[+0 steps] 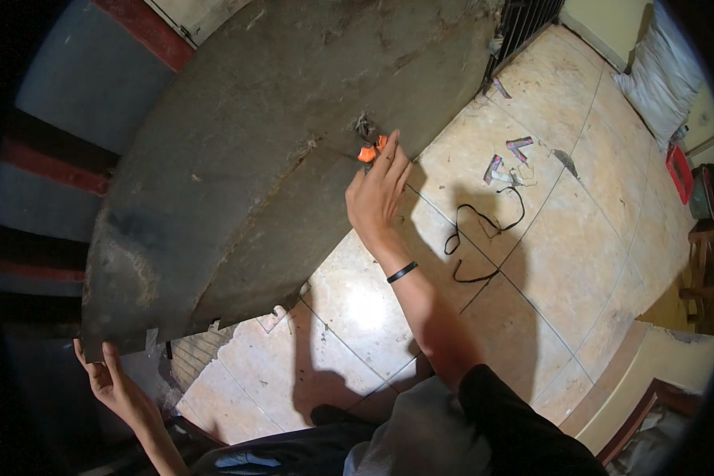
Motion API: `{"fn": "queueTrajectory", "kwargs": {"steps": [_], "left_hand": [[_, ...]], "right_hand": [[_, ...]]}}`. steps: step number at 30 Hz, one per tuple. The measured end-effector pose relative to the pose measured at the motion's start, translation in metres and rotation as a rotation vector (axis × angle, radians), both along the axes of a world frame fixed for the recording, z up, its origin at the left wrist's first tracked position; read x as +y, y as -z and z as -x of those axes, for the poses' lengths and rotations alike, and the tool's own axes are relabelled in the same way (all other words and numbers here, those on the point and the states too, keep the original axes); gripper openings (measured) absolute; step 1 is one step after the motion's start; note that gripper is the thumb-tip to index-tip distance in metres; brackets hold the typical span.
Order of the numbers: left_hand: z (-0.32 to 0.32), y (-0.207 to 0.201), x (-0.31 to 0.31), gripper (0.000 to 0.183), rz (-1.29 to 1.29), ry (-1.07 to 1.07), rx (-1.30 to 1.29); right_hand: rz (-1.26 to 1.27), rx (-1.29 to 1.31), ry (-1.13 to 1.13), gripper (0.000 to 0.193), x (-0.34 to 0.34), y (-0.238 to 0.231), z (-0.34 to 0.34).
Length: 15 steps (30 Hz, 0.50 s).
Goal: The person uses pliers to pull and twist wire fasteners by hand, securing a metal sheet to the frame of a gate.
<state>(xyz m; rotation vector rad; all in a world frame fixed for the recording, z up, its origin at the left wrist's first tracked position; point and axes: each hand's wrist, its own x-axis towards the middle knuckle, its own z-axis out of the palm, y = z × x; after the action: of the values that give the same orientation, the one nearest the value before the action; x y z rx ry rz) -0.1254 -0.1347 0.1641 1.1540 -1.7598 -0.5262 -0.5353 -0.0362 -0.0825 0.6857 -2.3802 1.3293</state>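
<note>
Above the left grip I see red strips [151, 32]; a big dark board [238, 151] stretches from that grip up past the right one; right of the right grip lie a black cord [458, 224] and paper scraps [520, 144], with a white sack [662, 83] farther off. The left hand [119, 389] pinches the board's near corner; the right hand [378, 194], arm outstretched, grasps an orange-handled tool [366, 154] against the board. The board's top is cut off, and the tool's tip is hard to make out.

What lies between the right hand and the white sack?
From the right hand outward, the head view shows the edge of the grey sheet, then tiled floor with small coloured scraps and a dark fragment.
</note>
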Motion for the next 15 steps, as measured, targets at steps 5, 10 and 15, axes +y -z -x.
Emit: {"fn": "queueTrajectory", "kwargs": {"steps": [5,10,15], "left_hand": [[0.000,0.001,0.000,0.056,0.013,-0.004,0.025],[0.009,-0.002,0.007,0.054,-0.002,0.021,0.019],[0.003,0.002,0.001,0.049,0.028,-0.012,0.038]], "right_hand": [[-0.076,0.061,0.079,0.089,-0.008,0.004,0.007],[-0.050,0.061,0.049,0.077,-0.003,0.005,0.005],[0.133,-0.135,-0.008,0.053,-0.005,0.004,0.008]]}}
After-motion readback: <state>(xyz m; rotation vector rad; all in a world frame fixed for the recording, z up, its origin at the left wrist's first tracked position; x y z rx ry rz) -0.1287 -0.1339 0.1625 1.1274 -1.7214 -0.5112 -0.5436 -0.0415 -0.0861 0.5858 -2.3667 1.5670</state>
